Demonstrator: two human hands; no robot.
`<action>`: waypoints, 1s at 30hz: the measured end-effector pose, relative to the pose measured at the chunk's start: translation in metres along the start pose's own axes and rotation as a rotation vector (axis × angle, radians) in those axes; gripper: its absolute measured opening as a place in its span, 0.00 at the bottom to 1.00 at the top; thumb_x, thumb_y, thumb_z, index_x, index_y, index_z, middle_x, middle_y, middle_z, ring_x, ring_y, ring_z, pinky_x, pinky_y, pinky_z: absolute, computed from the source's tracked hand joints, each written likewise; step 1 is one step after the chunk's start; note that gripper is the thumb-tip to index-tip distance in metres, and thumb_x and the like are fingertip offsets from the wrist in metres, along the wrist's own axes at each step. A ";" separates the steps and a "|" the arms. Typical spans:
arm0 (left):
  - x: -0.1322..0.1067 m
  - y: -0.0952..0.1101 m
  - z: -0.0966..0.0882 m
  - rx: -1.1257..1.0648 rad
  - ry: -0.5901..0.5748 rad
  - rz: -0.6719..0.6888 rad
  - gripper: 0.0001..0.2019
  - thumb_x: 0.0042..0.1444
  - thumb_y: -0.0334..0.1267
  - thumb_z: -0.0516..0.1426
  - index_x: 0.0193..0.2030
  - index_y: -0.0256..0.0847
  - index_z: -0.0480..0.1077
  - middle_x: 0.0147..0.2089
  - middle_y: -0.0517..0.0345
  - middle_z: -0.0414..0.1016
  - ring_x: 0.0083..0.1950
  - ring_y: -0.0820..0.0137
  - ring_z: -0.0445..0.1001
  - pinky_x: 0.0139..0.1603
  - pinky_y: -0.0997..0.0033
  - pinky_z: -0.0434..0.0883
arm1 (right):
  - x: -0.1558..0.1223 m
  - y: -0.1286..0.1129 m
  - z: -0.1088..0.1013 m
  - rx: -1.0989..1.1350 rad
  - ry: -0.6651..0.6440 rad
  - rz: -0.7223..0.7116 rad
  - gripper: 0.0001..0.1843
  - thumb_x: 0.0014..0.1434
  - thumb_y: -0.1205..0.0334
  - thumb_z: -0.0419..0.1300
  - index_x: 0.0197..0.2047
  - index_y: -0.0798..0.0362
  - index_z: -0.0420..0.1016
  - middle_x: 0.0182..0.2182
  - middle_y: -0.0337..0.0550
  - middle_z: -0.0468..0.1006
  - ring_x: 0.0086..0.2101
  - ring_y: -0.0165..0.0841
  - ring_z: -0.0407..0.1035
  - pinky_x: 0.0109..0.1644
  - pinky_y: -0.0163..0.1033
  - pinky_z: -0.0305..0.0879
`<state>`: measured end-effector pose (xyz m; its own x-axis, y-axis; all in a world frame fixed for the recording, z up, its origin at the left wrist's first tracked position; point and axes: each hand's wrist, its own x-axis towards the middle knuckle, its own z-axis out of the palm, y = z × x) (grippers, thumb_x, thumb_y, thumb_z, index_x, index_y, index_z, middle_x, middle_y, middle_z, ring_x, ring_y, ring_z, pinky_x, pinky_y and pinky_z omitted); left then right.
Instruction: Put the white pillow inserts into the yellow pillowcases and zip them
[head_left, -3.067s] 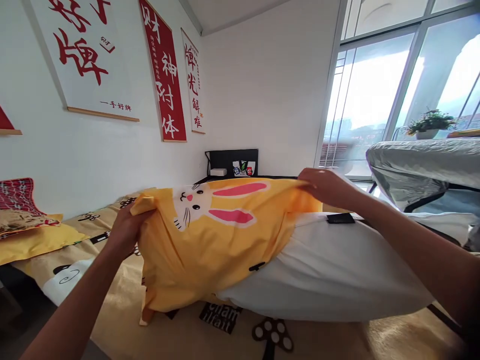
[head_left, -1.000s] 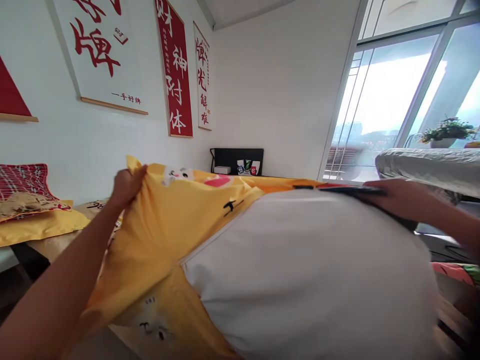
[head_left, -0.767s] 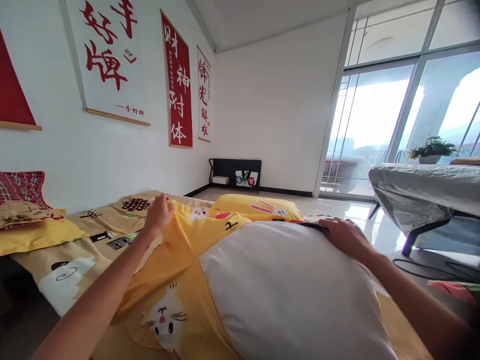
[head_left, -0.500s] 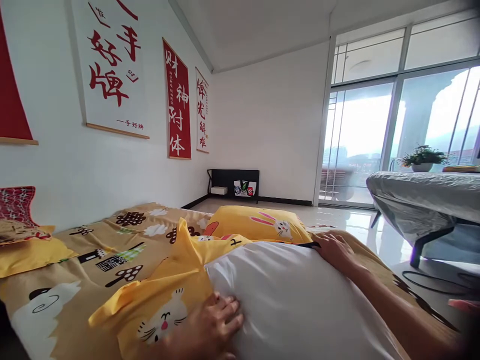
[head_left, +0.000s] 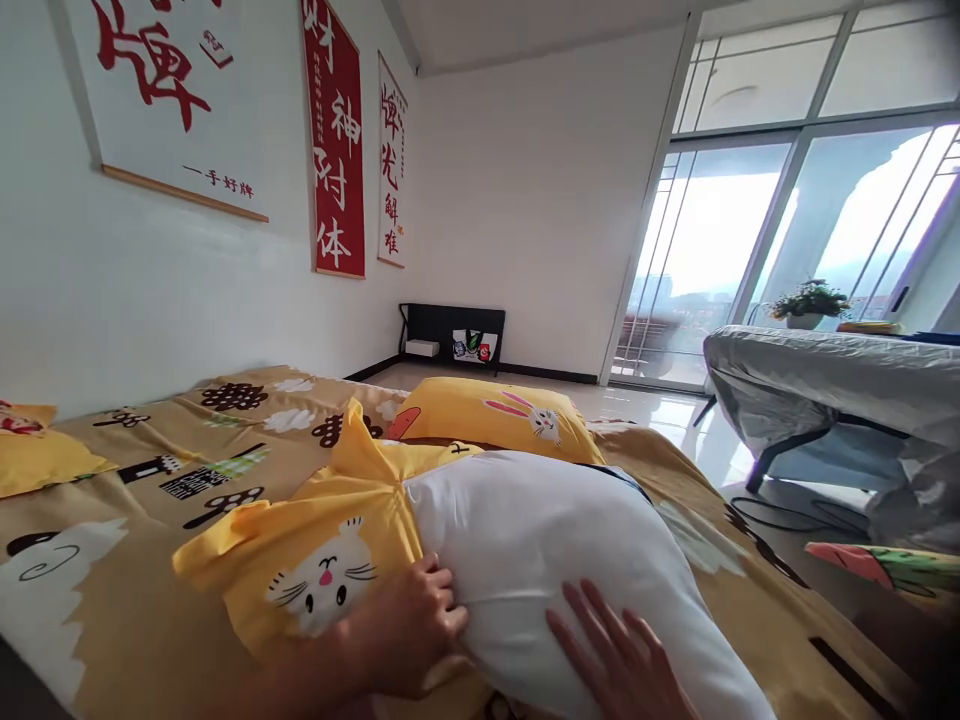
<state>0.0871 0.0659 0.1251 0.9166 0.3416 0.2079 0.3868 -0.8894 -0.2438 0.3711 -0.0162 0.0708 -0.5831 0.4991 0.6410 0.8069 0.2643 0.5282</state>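
Note:
A white pillow (head_left: 540, 540) lies on the bed, partly inside a yellow pillowcase (head_left: 330, 560) printed with a cat-like face. My left hand (head_left: 412, 620) is closed at the case's opening, its curled fingers gripping the yellow edge beside the white pillow. My right hand (head_left: 622, 650) rests on top of the pillow with fingers spread, holding nothing. Behind these lies another yellow pillow (head_left: 495, 415) with a rabbit print.
A tan patterned bedsheet (head_left: 150, 570) covers the bed. More yellow cloth (head_left: 52, 450) lies at the left. Beyond the bed's right side stands a plastic-covered table (head_left: 825, 365) with a potted plant (head_left: 810, 305). A black shelf (head_left: 442, 325) is by the far wall.
My right hand has come from the pillow's far right edge to its near top surface. My left hand has closed at the case's edge. The view has tilted down.

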 end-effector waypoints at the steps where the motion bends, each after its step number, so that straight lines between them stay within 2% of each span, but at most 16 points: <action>1: 0.001 0.004 0.000 -0.003 -0.070 -0.040 0.21 0.57 0.56 0.53 0.29 0.38 0.72 0.26 0.52 0.75 0.32 0.63 0.73 0.46 0.58 0.66 | 0.002 0.000 0.001 -0.034 -0.006 0.001 0.34 0.55 0.71 0.47 0.64 0.42 0.61 0.52 0.43 0.76 0.48 0.44 0.73 0.41 0.48 0.73; 4: 0.008 0.019 -0.004 0.007 -0.249 -0.109 0.19 0.54 0.52 0.57 0.26 0.36 0.75 0.24 0.49 0.76 0.30 0.62 0.76 0.49 0.53 0.66 | 0.025 0.000 0.005 -0.045 -0.041 0.010 0.28 0.54 0.76 0.47 0.56 0.52 0.69 0.43 0.46 0.80 0.42 0.40 0.74 0.45 0.46 0.68; 7: 0.019 0.035 -0.012 -0.038 -0.256 -0.097 0.15 0.56 0.46 0.55 0.29 0.37 0.75 0.27 0.48 0.78 0.30 0.60 0.77 0.42 0.54 0.69 | 0.063 0.007 0.004 0.034 -0.076 0.015 0.22 0.52 0.77 0.50 0.47 0.53 0.74 0.33 0.43 0.79 0.35 0.36 0.72 0.46 0.44 0.66; 11: 0.039 0.055 -0.022 -0.132 -0.069 -0.155 0.17 0.58 0.49 0.51 0.35 0.38 0.75 0.31 0.48 0.78 0.30 0.59 0.76 0.27 0.63 0.67 | 0.118 0.017 -0.015 0.076 -0.071 -0.047 0.15 0.51 0.76 0.55 0.39 0.52 0.74 0.28 0.41 0.76 0.35 0.37 0.69 0.47 0.43 0.63; 15: 0.060 0.067 -0.030 -0.156 0.140 -0.226 0.17 0.55 0.48 0.52 0.30 0.37 0.75 0.26 0.48 0.76 0.27 0.60 0.74 0.24 0.64 0.63 | 0.162 0.018 -0.038 0.122 -0.080 -0.123 0.09 0.54 0.75 0.57 0.34 0.52 0.73 0.27 0.42 0.75 0.34 0.36 0.68 0.45 0.42 0.61; 18: 0.067 0.067 -0.038 -0.140 0.278 -0.198 0.16 0.55 0.45 0.51 0.27 0.39 0.75 0.21 0.51 0.75 0.22 0.62 0.72 0.22 0.64 0.61 | 0.178 0.021 -0.037 0.185 -0.096 -0.183 0.08 0.56 0.74 0.57 0.31 0.52 0.72 0.28 0.41 0.75 0.34 0.35 0.66 0.42 0.41 0.60; 21: 0.069 0.056 -0.047 -0.079 0.319 -0.168 0.18 0.57 0.44 0.50 0.24 0.38 0.74 0.19 0.50 0.73 0.19 0.64 0.70 0.20 0.65 0.59 | 0.168 0.025 -0.018 0.340 -0.107 -0.204 0.09 0.57 0.73 0.57 0.28 0.51 0.72 0.28 0.38 0.74 0.33 0.33 0.65 0.39 0.39 0.60; 25: 0.072 0.024 -0.050 -0.047 0.229 -0.139 0.19 0.59 0.45 0.50 0.25 0.37 0.75 0.22 0.50 0.75 0.24 0.64 0.73 0.29 0.64 0.65 | 0.115 0.010 0.012 0.481 -0.039 -0.086 0.11 0.55 0.72 0.55 0.25 0.51 0.72 0.26 0.39 0.74 0.33 0.34 0.66 0.41 0.41 0.63; 28: 0.078 -0.005 -0.042 -0.057 0.113 -0.140 0.22 0.62 0.46 0.50 0.24 0.36 0.75 0.23 0.50 0.75 0.28 0.64 0.74 0.39 0.61 0.67 | 0.072 -0.015 0.008 0.398 0.053 -0.077 0.16 0.55 0.74 0.51 0.37 0.51 0.77 0.31 0.42 0.78 0.35 0.36 0.69 0.45 0.43 0.65; 30: 0.079 -0.021 -0.033 -0.055 0.062 -0.151 0.23 0.62 0.47 0.50 0.23 0.36 0.75 0.25 0.49 0.76 0.30 0.64 0.75 0.44 0.60 0.66 | 0.055 -0.021 -0.009 0.404 -0.006 -0.101 0.20 0.56 0.73 0.51 0.48 0.51 0.75 0.38 0.43 0.79 0.37 0.36 0.70 0.46 0.43 0.67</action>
<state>0.1481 0.1020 0.1783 0.8399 0.4542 0.2971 0.5116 -0.8453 -0.1540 0.3215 -0.0019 0.1003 -0.6616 0.4587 0.5931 0.7185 0.6140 0.3266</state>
